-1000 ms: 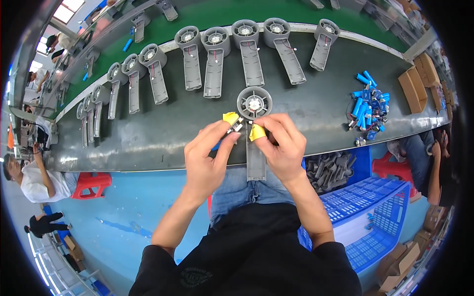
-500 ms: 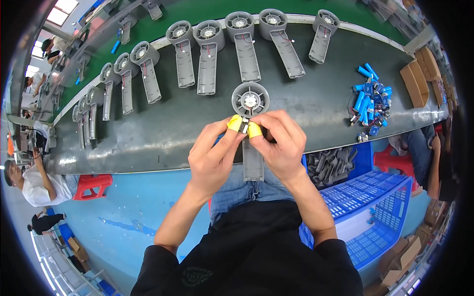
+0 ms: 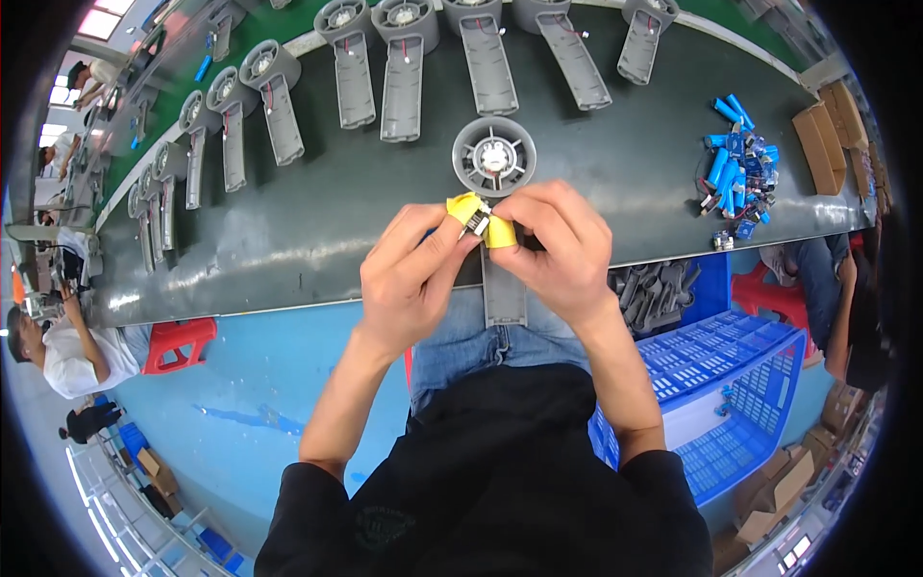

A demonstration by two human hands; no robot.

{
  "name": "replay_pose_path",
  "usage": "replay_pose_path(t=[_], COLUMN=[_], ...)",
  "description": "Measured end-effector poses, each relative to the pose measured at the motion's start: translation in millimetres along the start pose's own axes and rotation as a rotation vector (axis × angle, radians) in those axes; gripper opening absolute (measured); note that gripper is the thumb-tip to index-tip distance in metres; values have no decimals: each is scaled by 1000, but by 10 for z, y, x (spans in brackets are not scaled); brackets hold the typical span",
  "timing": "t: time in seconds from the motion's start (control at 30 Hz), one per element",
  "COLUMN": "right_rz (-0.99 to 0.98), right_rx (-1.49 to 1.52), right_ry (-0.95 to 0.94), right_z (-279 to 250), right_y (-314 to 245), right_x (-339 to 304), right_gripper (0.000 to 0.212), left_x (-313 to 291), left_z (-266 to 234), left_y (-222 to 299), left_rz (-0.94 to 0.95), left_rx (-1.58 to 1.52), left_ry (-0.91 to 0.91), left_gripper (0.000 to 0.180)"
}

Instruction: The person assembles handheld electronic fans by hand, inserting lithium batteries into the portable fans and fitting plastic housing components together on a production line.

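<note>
My left hand [image 3: 406, 274] and my right hand [image 3: 562, 255] meet over the near edge of the workbench, both pinching a small circuit board [image 3: 476, 222] with dark and silvery parts. Yellow covers wrap fingertips on both hands. Most of the board is hidden by the fingers. Just beyond them lies a grey fan housing [image 3: 526, 163] with a round ring and a white hub. Its long grey handle [image 3: 505, 296] passes beneath my hands and sticks out over the bench edge above my lap.
Several similar grey fan housings [image 3: 400, 91] line the far side of the dark bench [image 3: 336, 231]. At the right lies a heap of blue battery cells with boards [image 3: 735, 173], near cardboard boxes [image 3: 820, 149]. Blue crates [image 3: 716, 361] stand below. Other people sit by red stools [image 3: 181, 344].
The bench and the housings sit higher in the picture as the view tilts. My hands stay together on the small board, whose angle has turned slightly.
</note>
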State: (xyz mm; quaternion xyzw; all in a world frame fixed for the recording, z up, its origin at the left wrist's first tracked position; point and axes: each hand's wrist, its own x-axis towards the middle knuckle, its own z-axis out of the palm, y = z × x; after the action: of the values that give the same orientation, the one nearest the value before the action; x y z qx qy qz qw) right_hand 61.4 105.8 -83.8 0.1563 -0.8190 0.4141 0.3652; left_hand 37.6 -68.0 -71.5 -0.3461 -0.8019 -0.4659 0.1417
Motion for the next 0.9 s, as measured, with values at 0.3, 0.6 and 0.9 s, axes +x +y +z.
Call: replay_pose_path(t=[0.3, 0.6, 0.9], right_rz=[2, -45, -55], right_rx=[-30, -63, -38], right_ry=[-12, -18, -22], right_z=[37, 27, 11], right_y=[6, 5, -10], right_x=[-43, -36, -30], right_gripper=[30, 34, 26], left_x=[-6, 24, -2], left_z=[0, -56, -79], left_y=[-62, -115, -147], left_rz=[-14, -7, -22], left_rx=[-55, -112, -211], left_ry=[-45, -112, -132], left_gripper=[23, 22, 19])
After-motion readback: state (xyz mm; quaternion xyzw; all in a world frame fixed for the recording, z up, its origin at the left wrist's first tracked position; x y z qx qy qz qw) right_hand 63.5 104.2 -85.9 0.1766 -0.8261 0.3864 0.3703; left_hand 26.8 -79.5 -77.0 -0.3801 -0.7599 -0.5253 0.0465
